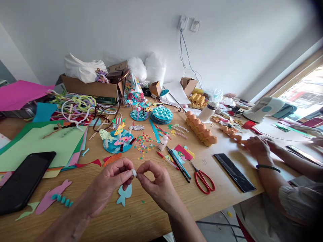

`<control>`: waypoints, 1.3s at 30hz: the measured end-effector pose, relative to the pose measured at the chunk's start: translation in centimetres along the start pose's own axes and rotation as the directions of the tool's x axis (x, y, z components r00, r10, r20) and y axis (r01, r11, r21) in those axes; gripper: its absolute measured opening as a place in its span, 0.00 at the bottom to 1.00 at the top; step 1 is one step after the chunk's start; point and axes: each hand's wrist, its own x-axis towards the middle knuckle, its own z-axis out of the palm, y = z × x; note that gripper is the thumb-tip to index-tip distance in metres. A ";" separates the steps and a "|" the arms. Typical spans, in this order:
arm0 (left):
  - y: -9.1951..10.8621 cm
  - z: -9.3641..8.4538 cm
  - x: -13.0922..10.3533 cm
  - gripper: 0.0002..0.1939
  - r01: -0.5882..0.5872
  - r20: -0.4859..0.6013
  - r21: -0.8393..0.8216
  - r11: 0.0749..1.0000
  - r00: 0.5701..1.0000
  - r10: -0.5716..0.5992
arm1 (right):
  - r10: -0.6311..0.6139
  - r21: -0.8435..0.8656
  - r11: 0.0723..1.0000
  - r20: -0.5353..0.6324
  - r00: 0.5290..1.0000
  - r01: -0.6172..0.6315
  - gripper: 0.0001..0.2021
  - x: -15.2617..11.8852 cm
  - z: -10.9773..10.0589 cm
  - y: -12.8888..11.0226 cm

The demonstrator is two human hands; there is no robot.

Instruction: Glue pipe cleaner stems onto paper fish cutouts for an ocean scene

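Between my two hands is a small white fuzzy piece (134, 172), low in the middle of the view. My left hand (118, 174) pinches it between thumb and fingertips. The thumb and index finger of my right hand (151, 178) are pressed together at its other side. Just below them a light blue paper fish (124, 195) lies on the wooden table (151, 215). An orange paper fish (112, 159) rests behind my left hand. Farther back, a blue round base (118, 143) carries several patterned paper fish.
Red-handled scissors (204, 181), pens (178, 164) and a glue bottle (163, 143) lie or stand to the right. A black phone (26, 178) and paper sheets (40, 144) are at left. Another person's hands (259, 148) work beside an egg-carton strip (230, 134) at far right.
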 end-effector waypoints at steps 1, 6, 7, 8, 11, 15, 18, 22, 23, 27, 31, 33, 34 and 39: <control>0.0 0.0 0.0 0.08 0.001 0.009 0.003 1.000 1.000 -0.001 | 0.000 -0.005 1.000 -0.001 1.000 0.000 0.03 0.0 0.0 0.1; 0.1 -0.2 0.3 0.09 -0.025 0.031 0.034 0.999 0.999 0.024 | -0.022 -0.063 0.998 0.022 1.000 0.023 0.04 -0.1 -0.2 0.2; 0.1 -0.3 0.5 0.09 -0.028 0.032 0.049 0.998 0.999 0.026 | -0.037 -0.088 0.995 0.031 0.999 0.040 0.03 -0.1 -0.3 0.2; 0.1 -0.4 0.6 0.09 -0.029 0.033 0.071 0.997 0.999 0.027 | -0.058 -0.115 0.991 0.044 0.997 0.063 0.03 -0.1 -0.3 0.2; 0.0 -0.6 0.9 0.07 -0.022 0.052 0.174 0.984 0.999 0.013 | -0.133 -0.187 0.972 0.080 0.988 0.145 0.04 -0.1 -0.5 0.4; -0.8 -0.9 1.2 0.05 -0.059 0.087 0.345 0.937 0.996 0.031 | -0.186 -0.325 0.920 0.127 0.974 0.218 0.03 -0.3 -0.5 0.8; -1.6 -1.5 1.1 0.04 -0.096 0.084 0.534 0.840 0.995 0.061 | -0.159 -0.431 0.874 0.186 0.970 0.226 0.03 -1.0 -0.4 1.8; -3.4 -3.5 0.7 0.04 -0.158 0.123 0.769 0.619 0.987 0.100 | -0.056 -0.545 0.818 0.246 0.968 0.186 0.03 -2.6 -1.0 4.5; -4.0 -4.1 0.6 0.04 -0.172 0.139 0.807 0.565 0.985 0.102 | -0.020 -0.571 0.805 0.246 0.969 0.162 0.04 -3.0 -1.3 5.2; -6.0 -5.1 0.3 0.03 -0.113 0.090 0.909 0.401 0.993 0.075 | 0.100 -0.660 0.748 0.210 0.973 0.065 0.05 -4.0 -2.0 6.7; -7.0 -4.0 0.3 0.05 -0.073 0.063 0.976 0.203 0.996 0.056 | 0.072 -0.687 0.725 0.151 0.986 0.053 0.08 -3.9 -1.8 6.4; -7.2 -3.4 0.5 0.05 -0.058 0.051 0.986 0.154 0.998 0.045 | 0.057 -0.675 0.735 0.149 0.987 0.060 0.10 -3.7 -1.4 6.3; -7.3 -3.2 0.5 0.05 -0.057 0.052 0.987 0.149 0.998 0.038 | 0.061 -0.672 0.738 0.157 0.986 0.061 0.11 -3.6 -1.2 6.3; -7.5 -2.9 0.6 0.05 -0.073 0.069 0.985 0.158 0.997 0.031 | 0.069 -0.635 0.772 0.152 0.986 0.044 0.09 -3.5 -0.9 6.5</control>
